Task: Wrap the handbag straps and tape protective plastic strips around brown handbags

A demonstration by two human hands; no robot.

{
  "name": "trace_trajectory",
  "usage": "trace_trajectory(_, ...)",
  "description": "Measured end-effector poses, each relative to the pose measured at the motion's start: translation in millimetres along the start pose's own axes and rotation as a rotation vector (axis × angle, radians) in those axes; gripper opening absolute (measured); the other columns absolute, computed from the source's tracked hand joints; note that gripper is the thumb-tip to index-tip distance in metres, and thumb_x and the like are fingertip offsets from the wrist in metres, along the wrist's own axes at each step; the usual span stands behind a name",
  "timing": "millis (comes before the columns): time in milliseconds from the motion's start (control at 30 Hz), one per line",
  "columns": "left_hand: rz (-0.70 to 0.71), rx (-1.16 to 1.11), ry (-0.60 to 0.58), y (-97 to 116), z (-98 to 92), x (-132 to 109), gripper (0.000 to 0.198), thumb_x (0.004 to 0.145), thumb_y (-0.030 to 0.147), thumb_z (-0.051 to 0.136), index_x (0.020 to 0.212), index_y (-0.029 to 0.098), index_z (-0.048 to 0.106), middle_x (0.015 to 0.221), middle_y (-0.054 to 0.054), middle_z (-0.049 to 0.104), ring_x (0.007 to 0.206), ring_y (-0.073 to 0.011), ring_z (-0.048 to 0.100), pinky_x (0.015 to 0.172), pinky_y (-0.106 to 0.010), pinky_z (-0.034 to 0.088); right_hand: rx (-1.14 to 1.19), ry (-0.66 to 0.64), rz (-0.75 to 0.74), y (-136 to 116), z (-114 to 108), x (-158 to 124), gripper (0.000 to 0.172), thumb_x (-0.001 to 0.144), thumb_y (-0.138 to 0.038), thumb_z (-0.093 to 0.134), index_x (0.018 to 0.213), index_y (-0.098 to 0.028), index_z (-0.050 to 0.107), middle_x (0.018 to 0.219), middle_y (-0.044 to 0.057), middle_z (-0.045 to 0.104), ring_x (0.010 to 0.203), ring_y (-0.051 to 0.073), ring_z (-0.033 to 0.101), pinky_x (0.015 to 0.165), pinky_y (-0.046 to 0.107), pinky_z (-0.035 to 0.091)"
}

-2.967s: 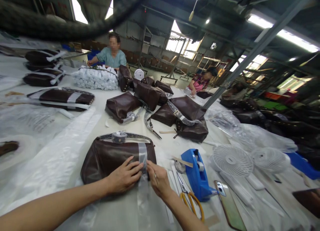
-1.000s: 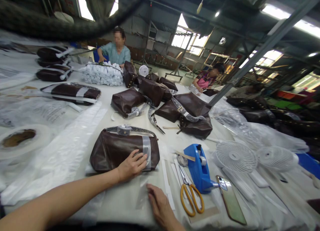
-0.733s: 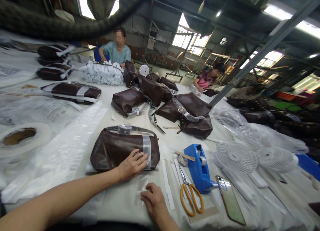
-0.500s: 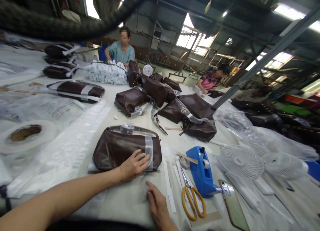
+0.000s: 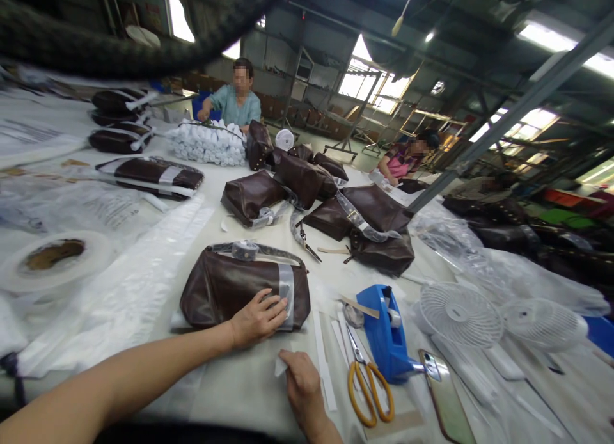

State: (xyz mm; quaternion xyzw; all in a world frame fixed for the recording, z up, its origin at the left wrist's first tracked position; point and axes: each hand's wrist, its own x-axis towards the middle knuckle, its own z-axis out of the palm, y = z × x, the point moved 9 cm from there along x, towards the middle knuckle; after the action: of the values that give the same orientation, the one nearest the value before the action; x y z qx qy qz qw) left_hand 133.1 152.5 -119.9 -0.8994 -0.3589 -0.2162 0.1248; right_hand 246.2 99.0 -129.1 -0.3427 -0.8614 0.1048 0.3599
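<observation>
A dark brown leather handbag [image 5: 230, 284] lies on the white-covered table in front of me, with a translucent wrap strip [image 5: 286, 281] around its right part and wrapping on its handle. My left hand [image 5: 259, 317] rests flat on the strip, fingers stretched out and slightly apart. Just below the bag's right end, my right hand [image 5: 303, 383] is closed in a pinch on a small translucent white piece [image 5: 280, 366], perhaps tape or film. Right of that hand lie scissors [image 5: 369, 393] with orange handles, and a blue tape dispenser [image 5: 384, 335] stands behind them.
More brown handbags [image 5: 374, 210] are heaped farther back. A roll of white material [image 5: 29, 271] and plastic sheets lie at left. To the right are a phone [image 5: 446, 393] and white fans [image 5: 460, 313]. Two co-workers [image 5: 237, 102] sit across the table; a slanted metal post [image 5: 494, 124] rises at right.
My right hand has curled its fingers further, and the small translucent piece now shows clearly at its fingertips. My left hand stays on the bag. The view has shifted slightly.
</observation>
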Motion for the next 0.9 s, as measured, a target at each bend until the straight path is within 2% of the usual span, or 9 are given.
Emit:
trace_trajectory(233,0.033,0.016,0.042,3.8,-6.8,-3.0,0.025,0.09,0.029,0.053,0.113,0.019,0.06,0.129,-0.011,0.059,0.111,-0.0245,0.053,0.108,-0.051,0.027,-0.041,0.027,-0.065,-29.0,-8.7,0.3,0.044,0.083,0.003,0.032,0.109,-0.023,0.056,0.077,0.001,0.071,0.065,0.016,0.067,0.088,0.05,0.054)
trace_trajectory(400,0.108,0.03,0.11,15.1,-13.1,-13.4,0.022,0.092,0.025,0.05,0.11,0.019,0.061,0.128,-0.01,0.06,0.113,-0.0239,0.052,0.106,-0.052,0.03,-0.042,0.004,-0.175,-60.3,-9.0,-18.9,0.049,0.082,0.001,0.029,0.121,-0.022,0.05,0.08,0.005,0.072,0.064,0.017,0.068,0.09,0.054,0.052)
trace_trajectory(500,0.135,0.034,0.156,20.7,-14.9,-18.5,0.02,0.091,0.021,0.052,0.107,0.019,0.063,0.127,-0.009,0.061,0.113,-0.0235,0.053,0.106,-0.053,0.031,-0.038,0.015,-0.197,-68.9,-11.4,-19.7,0.048,0.083,-0.002,0.029,0.122,-0.022,0.05,0.079,0.006,0.071,0.06,0.018,0.066,0.089,0.055,0.051)
trace_trajectory(600,0.132,0.033,0.183,22.4,-16.3,-18.7,0.017,0.09,0.02,0.053,0.103,0.019,0.064,0.127,-0.009,0.061,0.11,-0.0227,0.054,0.107,-0.053,0.031,-0.043,0.043,-0.15,-63.1,-18.4,-1.5,0.045,0.084,-0.001,0.031,0.117,-0.022,0.052,0.075,0.004,0.069,0.057,0.017,0.064,0.086,0.05,0.051)
trace_trajectory(733,0.108,0.034,0.217,22.2,-21.0,-15.2,0.014,0.089,0.016,0.055,0.1,0.018,0.064,0.124,-0.008,0.063,0.108,-0.0213,0.055,0.107,-0.051,0.033,-0.082,0.045,-0.12,-53.1,-27.7,35.6,0.037,0.083,0.0,0.034,0.104,-0.022,0.056,0.075,0.003,0.068,0.062,0.016,0.063,0.07,0.036,0.047)
trace_trajectory(900,0.069,-0.019,0.251,21.0,-21.1,-14.1,0.016,0.089,0.017,0.055,0.102,0.018,0.064,0.12,-0.009,0.064,0.108,-0.0214,0.055,0.106,-0.049,0.035,-0.164,0.013,-0.015,-34.8,-33.6,68.7,0.03,0.086,-0.003,0.034,0.09,-0.02,0.059,0.077,0.005,0.062,0.072,0.019,0.057,0.068,0.033,0.04)
